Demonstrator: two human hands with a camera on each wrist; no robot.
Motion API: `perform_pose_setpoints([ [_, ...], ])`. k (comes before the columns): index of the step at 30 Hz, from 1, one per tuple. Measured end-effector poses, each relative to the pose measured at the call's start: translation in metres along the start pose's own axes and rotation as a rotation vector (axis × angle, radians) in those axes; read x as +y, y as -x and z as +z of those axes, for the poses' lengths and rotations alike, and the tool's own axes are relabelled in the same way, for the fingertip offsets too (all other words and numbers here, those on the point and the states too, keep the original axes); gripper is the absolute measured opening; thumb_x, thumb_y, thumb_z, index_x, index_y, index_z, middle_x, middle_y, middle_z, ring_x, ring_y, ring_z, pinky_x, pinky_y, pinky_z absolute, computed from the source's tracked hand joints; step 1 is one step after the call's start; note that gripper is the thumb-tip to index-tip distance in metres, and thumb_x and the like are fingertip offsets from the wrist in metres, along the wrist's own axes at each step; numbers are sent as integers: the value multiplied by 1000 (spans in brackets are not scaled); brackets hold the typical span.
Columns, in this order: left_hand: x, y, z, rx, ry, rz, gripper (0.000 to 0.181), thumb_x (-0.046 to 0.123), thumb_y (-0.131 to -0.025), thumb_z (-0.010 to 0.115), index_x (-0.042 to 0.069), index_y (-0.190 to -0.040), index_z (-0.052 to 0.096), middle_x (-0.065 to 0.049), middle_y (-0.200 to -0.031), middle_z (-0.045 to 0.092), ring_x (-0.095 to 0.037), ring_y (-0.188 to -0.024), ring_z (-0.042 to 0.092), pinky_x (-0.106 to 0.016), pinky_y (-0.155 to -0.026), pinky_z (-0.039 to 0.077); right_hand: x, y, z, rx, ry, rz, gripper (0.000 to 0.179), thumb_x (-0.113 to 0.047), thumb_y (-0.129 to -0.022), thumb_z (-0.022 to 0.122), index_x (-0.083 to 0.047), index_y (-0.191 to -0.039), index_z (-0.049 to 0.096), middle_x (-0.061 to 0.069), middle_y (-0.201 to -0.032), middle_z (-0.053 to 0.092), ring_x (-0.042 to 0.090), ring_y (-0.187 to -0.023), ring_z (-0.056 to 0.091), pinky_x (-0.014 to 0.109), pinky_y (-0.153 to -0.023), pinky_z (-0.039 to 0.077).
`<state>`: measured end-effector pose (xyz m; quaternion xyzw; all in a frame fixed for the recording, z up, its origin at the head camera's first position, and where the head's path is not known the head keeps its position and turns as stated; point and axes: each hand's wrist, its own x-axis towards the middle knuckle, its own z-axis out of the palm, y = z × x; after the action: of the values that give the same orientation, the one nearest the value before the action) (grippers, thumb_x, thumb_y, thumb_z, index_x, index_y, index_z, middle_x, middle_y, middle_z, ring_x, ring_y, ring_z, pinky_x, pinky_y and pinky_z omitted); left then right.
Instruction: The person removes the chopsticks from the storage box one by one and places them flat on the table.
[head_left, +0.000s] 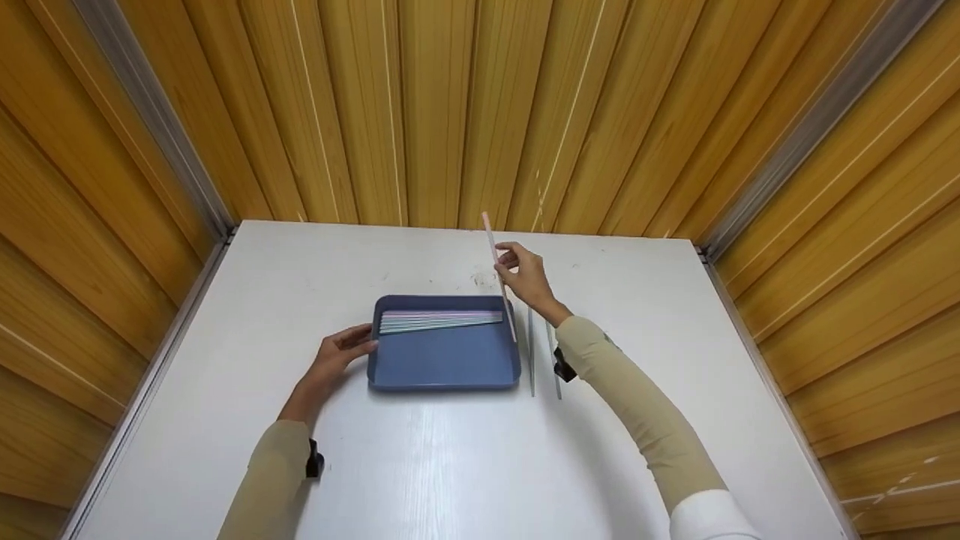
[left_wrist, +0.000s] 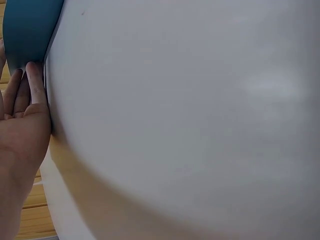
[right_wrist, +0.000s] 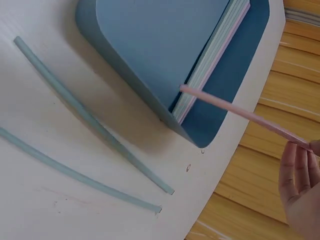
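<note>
A pink drinking straw (head_left: pixel 491 244) is pinched between the thumb and fingers of my right hand (head_left: pixel 525 277), raised at the tray's back right corner. Its lower end hangs over the right rim of a blue rectangular tray (head_left: pixel 442 364). Inside the tray, several pale green and pink straws (head_left: pixel 439 321) lie side by side along the back wall. My left hand (head_left: pixel 345 350) grips the tray's left wall, thumb at the rim and fingers against the outer side. In the left wrist view the fingers (left_wrist: pixel 35 82) press the tray's outside (left_wrist: pixel 30 30).
Two pale green straws lie on the white table (head_left: pixel 262 300) right of the tray: one nearer straw (right_wrist: pixel 95 120), one farther straw (right_wrist: pixel 75 172). Yellow wood-look panels (head_left: pixel 435 112) enclose the table at the back and sides.
</note>
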<state>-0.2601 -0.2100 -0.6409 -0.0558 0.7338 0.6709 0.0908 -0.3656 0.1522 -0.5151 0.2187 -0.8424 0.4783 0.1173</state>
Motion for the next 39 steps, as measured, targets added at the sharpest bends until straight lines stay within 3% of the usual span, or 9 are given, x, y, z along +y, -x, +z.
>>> perform_pose_setpoints([
  [5,0,1,-1,2,7,13,61,21,-92,79,4,-146,55,-18,-150,56,-29,-140,53,-20,-103,51,12,2,-18,85,-50,150,33,8,-92,68,11,-125,64,28,-96,70,31,-82,71,20,-59,61],
  [8,0,0,-1,6,1,8,62,22,-92,79,4,-146,55,-18,-151,55,-30,-141,52,-22,-105,51,20,5,-28,128,-83,246,33,8,-92,68,11,-125,64,29,-97,70,19,-77,69,15,-56,58],
  [13,0,-1,-1,1,1,9,61,20,-93,78,4,-147,54,-19,-152,53,-32,-142,50,-23,-105,51,36,16,-41,161,-158,393,34,5,-93,68,9,-127,65,23,-97,71,9,-73,67,15,-57,58],
  [18,-3,-2,-1,9,15,20,59,17,-92,78,3,-145,55,-20,-149,55,-31,-139,52,-17,-99,52,57,31,-49,135,-236,518,37,-1,-95,66,7,-132,63,8,-93,68,3,-73,66,21,-66,63],
  [22,-4,-2,0,15,19,9,60,18,-92,79,4,-145,56,-18,-149,57,-29,-138,53,-16,-100,52,73,46,-52,86,-271,603,42,-4,-97,66,6,-137,60,2,-94,65,18,-88,72,26,-73,64],
  [26,-2,1,0,2,33,6,60,19,-92,78,3,-145,55,-19,-150,55,-31,-141,51,-16,-100,52,86,62,-56,39,-300,656,43,-5,-98,66,4,-139,60,1,-96,66,30,-104,71,25,-75,64],
  [29,-1,1,0,-4,39,0,60,17,-93,77,3,-146,54,-20,-151,54,-32,-144,49,-17,-101,51,93,72,-61,-11,-285,662,42,-6,-98,65,6,-139,59,6,-101,68,23,-95,73,25,-78,63],
  [34,-1,0,1,-1,31,4,59,18,-94,76,3,-146,54,-19,-151,54,-31,-143,49,-22,-105,51,102,88,-72,-56,-263,622,39,-4,-97,64,10,-134,61,8,-95,72,12,-77,71,23,-69,61],
  [39,-1,0,1,6,60,17,58,16,-92,78,2,-144,56,-19,-150,55,-31,-142,51,-17,-99,52,109,99,-76,-47,-250,688,40,-3,-99,62,9,-138,58,15,-106,72,12,-79,70,23,-72,62],
])
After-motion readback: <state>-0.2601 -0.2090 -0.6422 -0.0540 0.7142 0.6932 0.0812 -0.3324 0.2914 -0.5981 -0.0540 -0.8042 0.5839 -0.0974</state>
